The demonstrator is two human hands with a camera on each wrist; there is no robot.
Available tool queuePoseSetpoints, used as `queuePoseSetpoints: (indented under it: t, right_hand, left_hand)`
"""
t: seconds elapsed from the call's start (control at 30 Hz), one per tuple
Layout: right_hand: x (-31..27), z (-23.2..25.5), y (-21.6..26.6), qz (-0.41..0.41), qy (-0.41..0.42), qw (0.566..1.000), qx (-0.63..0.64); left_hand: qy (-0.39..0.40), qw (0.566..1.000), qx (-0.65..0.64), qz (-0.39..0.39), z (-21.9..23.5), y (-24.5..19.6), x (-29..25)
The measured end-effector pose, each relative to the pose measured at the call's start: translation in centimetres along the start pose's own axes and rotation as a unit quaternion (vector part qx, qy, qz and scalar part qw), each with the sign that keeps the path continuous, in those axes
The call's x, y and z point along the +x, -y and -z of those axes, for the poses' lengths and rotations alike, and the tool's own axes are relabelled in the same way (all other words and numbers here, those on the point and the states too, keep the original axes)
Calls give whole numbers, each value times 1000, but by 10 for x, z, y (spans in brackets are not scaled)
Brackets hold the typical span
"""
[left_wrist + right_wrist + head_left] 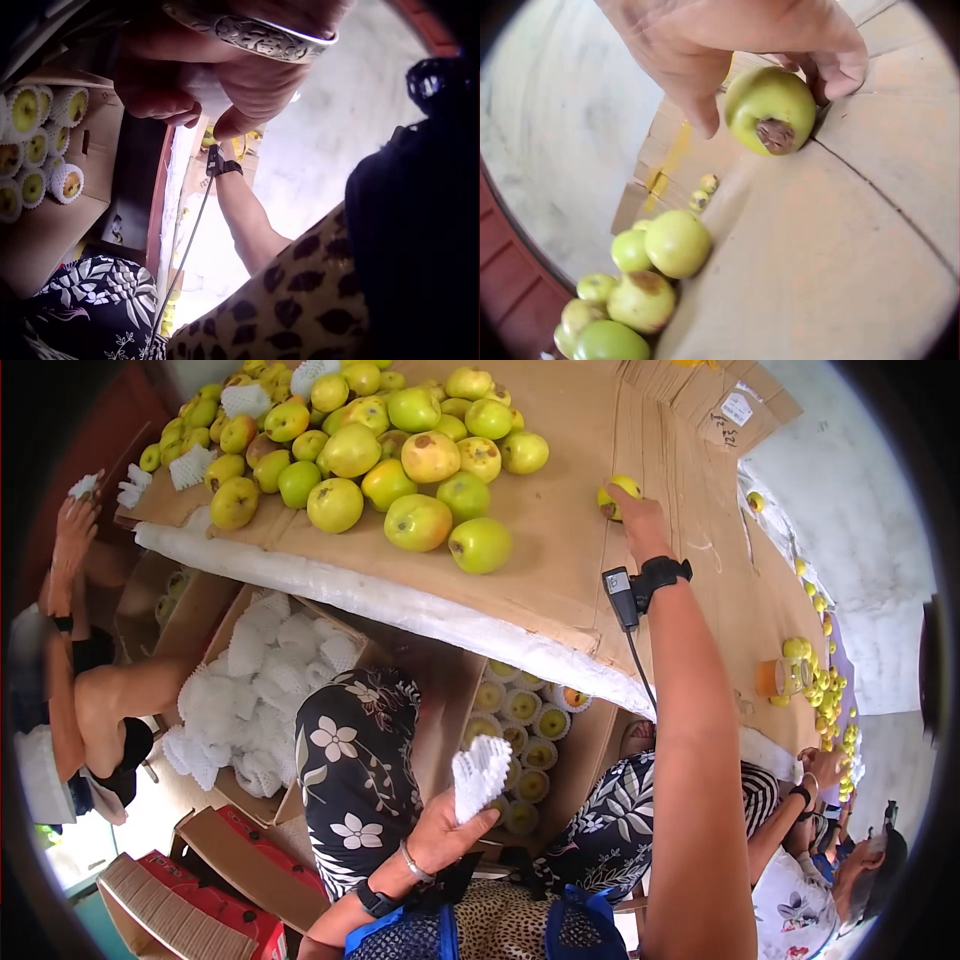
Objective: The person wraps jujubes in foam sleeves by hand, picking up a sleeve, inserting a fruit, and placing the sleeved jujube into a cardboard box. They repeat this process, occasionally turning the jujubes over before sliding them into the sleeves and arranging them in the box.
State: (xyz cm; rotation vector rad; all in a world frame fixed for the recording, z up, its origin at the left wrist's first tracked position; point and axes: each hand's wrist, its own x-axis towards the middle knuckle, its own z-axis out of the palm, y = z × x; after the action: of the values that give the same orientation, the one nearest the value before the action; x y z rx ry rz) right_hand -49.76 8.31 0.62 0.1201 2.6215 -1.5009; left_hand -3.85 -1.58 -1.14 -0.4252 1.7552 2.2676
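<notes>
My right hand [645, 528] is at a yellow-green apple [624, 487] on the cardboard-covered table [560, 575]. In the right wrist view its fingers curl round the far side of this apple [761, 105], whose brown hollow faces the camera, and the thumb lies close to the opposite side. Low in front of my lap, my left hand [447, 834] pinches a white foam net sleeve [481, 774], bunched and pointing upward. The left wrist view shows that hand [247, 82] from below, a bracelet at its wrist.
A heap of apples [350, 450] covers the table's left. Below the edge stand a carton of foam nets [270, 670] and a carton of netted apples [520, 705]. A jar [785, 677] and small fruit lie right. Other people sit at both sides; a cable hangs from my right wrist.
</notes>
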Motion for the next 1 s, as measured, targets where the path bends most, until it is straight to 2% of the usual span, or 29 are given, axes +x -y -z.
queuePoseSetpoints:
  t: [0.07,0.1,0.13,0.2,0.27,0.33,0.37,0.4,0.47,0.53,0.57,0.6,0.63,0.67,0.7,0.73,0.77,0.8,0.87,0.9,0.93,1.0]
  right_hand:
    - [9,3,-24,77,26,994,74]
    - [1,11,-24,65,62,983,159]
    - [-19,19,-24,54,98,964,243]
    - [-67,35,-21,26,168,904,392]
    - [-130,61,-11,-10,223,830,511]
    - [-180,81,-14,-46,242,784,570]
    - [-198,88,-15,-65,253,755,601]
    - [-214,95,-19,-79,280,727,622]
    - [-251,113,-34,-119,325,670,657]
    - [-290,125,-35,-145,321,650,673]
    - [-309,130,-38,-148,330,638,680]
    - [-327,132,-44,-154,338,626,686]
    - [-343,133,-52,-135,332,660,660]
    - [-359,134,-63,-127,330,671,652]
    - [-372,132,-76,-127,343,644,672]
    - [-382,128,-89,-119,360,616,691]
    - [-391,123,-102,-112,338,646,675]
    - [-399,120,-102,-88,333,656,672]
    - [-410,115,-102,-40,331,671,662]
    - [-410,115,-106,-27,343,663,665]
    - [-408,113,-111,-10,357,652,669]
    - [-406,111,-109,1,379,629,679]
  left_hand:
    - [-22,999,17,-38,-2,1,2]
    - [-18,997,42,-70,-1,10,3]
    - [-27,996,60,-65,-1,6,1]
    - [-46,993,98,-54,-2,-7,-3]
    - [-56,996,5,-69,-7,0,-5]
    - [-47,994,-68,-66,-12,-2,-5]
    - [-46,995,-65,-55,-12,-2,-5]
    - [-62,996,7,-70,-6,15,-1]
    - [-113,991,-16,-74,-12,22,1]
    - [-127,984,-60,-106,-16,26,3]
    - [-145,974,36,-168,-12,35,7]
    - [-194,946,145,-217,-9,43,9]
    - [-208,912,244,-257,-8,36,7]
    - [-214,868,340,-290,-9,31,3]
    - [-207,896,262,-293,-14,34,3]
    - [-183,889,309,-285,-13,32,2]
    - [-185,878,318,-307,-14,30,2]
    - [-187,867,326,-327,-15,29,0]
    - [-223,891,252,-305,-20,34,0]
    - [-258,905,216,-260,-24,29,-4]
    - [-285,897,226,-251,-19,34,-3]
    - [-273,896,236,-259,-10,39,-2]
